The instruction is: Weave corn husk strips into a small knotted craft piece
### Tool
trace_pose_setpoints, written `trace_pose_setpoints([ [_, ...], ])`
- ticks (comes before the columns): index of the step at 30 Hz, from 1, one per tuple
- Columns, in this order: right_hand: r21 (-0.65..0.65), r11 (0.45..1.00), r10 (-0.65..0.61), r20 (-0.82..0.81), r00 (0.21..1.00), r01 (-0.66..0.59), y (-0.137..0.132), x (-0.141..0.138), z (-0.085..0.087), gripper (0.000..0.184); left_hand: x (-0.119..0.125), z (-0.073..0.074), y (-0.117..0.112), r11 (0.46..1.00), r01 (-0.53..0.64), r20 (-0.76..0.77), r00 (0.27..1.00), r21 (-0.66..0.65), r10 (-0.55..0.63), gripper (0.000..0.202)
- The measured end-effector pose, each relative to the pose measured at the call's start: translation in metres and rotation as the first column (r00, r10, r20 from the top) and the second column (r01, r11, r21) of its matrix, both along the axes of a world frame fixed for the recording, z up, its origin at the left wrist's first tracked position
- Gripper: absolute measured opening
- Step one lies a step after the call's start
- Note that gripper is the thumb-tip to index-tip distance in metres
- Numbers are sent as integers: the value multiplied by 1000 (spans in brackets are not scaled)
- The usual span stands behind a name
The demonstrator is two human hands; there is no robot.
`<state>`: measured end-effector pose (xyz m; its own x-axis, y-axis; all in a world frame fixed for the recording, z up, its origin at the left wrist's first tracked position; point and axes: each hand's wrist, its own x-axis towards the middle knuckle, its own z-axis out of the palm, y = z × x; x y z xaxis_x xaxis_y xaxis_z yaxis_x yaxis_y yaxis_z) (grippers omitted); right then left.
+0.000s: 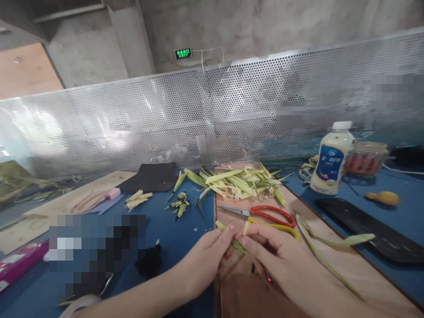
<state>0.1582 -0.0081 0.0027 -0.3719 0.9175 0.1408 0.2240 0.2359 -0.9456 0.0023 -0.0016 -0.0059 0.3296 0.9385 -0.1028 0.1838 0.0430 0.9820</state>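
Note:
My left hand [208, 254] and my right hand [274, 251] meet above the near part of the wooden board. Both pinch a small pale green husk strip [237, 245] between thumb and fingers. Its ends stick out past the fingertips, while its middle is partly hidden by them. Just beyond my hands lie scissors [243, 212] with a red handle, and a yellow loop shows below it. A pile of green and cream husk strips [238, 181] covers the far part of the board. One long loose strip [326, 265] runs along the right side, close to my right forearm.
Small braided green pieces [180, 205] and a pale bundle [138, 199] lie on the blue table [185, 265]. To the right are a bottle [331, 161], a jar [366, 158], a small gourd [384, 198] and a phone [367, 227]. A perforated metal screen [172, 119] stands behind.

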Motion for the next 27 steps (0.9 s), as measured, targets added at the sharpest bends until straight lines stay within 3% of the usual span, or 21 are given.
trace_pose_setpoints([
  [5,10,999,-35,20,999,35,-1,-1,-4,21,2,1,1,974,-40,-194,977,223,85,40],
  [13,-58,993,-104,-48,993,101,-8,-5,-3,25,8,6,-4,937,-129,-226,951,326,210,36],
  [21,41,987,-156,4,988,156,-7,-4,-5,27,12,6,-7,924,-230,-149,947,305,285,38],
  [27,43,992,-116,-66,991,119,-9,-2,-7,28,11,3,-11,950,-252,-9,966,183,258,38],
])
